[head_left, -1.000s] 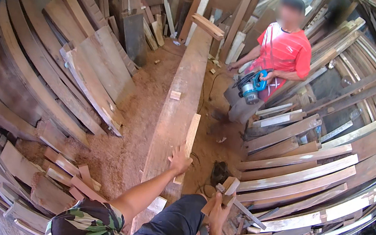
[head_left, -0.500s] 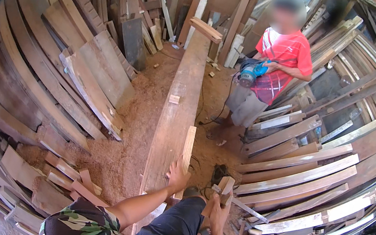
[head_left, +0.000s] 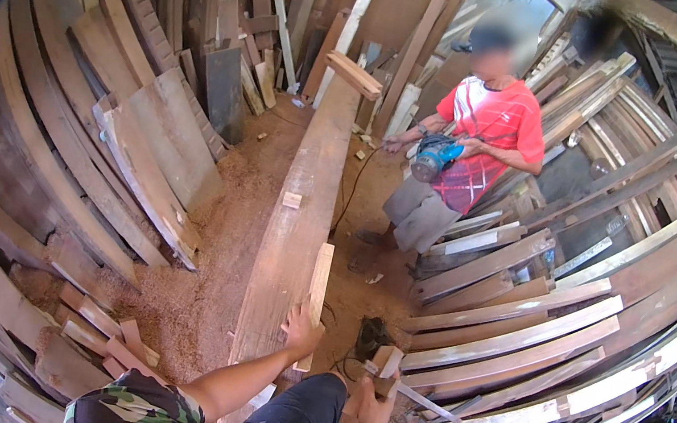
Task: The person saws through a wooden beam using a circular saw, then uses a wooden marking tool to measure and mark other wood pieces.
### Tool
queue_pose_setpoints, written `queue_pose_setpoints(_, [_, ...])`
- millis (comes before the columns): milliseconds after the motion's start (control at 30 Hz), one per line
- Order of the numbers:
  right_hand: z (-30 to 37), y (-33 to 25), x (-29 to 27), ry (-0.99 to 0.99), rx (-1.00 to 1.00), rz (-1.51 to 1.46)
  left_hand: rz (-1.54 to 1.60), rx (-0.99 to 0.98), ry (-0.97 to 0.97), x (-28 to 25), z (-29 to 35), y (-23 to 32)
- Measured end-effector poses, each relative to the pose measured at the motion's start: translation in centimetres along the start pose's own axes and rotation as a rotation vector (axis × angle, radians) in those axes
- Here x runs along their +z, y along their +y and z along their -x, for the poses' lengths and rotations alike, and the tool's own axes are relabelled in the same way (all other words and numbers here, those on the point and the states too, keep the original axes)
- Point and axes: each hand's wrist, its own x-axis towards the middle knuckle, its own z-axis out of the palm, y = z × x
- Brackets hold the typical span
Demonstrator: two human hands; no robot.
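Note:
A long, wide wooden board [head_left: 283, 243] runs away from me through the middle. Along its right edge stands a narrow pale wooden strip [head_left: 321, 274]. My left hand [head_left: 302, 332] is closed about the strip's near part, its fingers reaching over onto the board's face. Low on the right, beside my knee, my right hand [head_left: 376, 410] grips a short wooden block [head_left: 385, 363]; its fingers are partly hidden. A small wood offcut [head_left: 292, 201] lies on the board, and a short wooden beam [head_left: 353, 75] rests across its far end.
A co-worker in a red shirt [head_left: 500, 118] stands right of the board with a blue power tool [head_left: 435, 156] and its cord. Planks [head_left: 181, 129] lean along the left wall. Stacked timber [head_left: 515, 342] fills the right. Sawdust [head_left: 204, 278] covers the floor.
My view has shifted slightly, so the scene sits lower and further left. The co-worker's one hand has moved out from the power tool toward the cord. Both my hands keep their holds.

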Motion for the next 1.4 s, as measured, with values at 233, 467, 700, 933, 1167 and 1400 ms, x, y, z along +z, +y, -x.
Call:
queue_pose_setpoints(233, [-0.9, 0.2, 0.7, 0.065, 0.072, 0.118, -0.005, 0.015, 0.093, 0.0, 1.9, -0.5])
queue_pose_setpoints(467, [-7.3, 3.1, 5.4, -0.114, 0.086, 0.145, -0.021, -0.021, -0.082, -0.4, 0.8, 0.0])
queue_pose_setpoints(700, [-13.6, 6.4, 10.4, -0.224, 0.042, 0.089, 0.012, 0.031, -0.093, 0.3, -0.1, 1.4])
queue_pose_setpoints(933, [-19.3, 9.8, 15.0, -0.314, 0.013, 0.056, 0.137, 0.064, -0.157, -1.3, 0.0, -0.5])
queue_pose_setpoints(1167, [-18.5, 11.5, 15.6, -0.299, 0.081, 0.196, 0.261, 0.080, -0.126, -0.4, -0.3, -0.6])
queue_pose_setpoints(1400, [-16.7, 11.6, 15.6, -0.294, 0.057, 0.281, 0.254, 0.129, -0.108, -0.2, -0.2, -1.2])
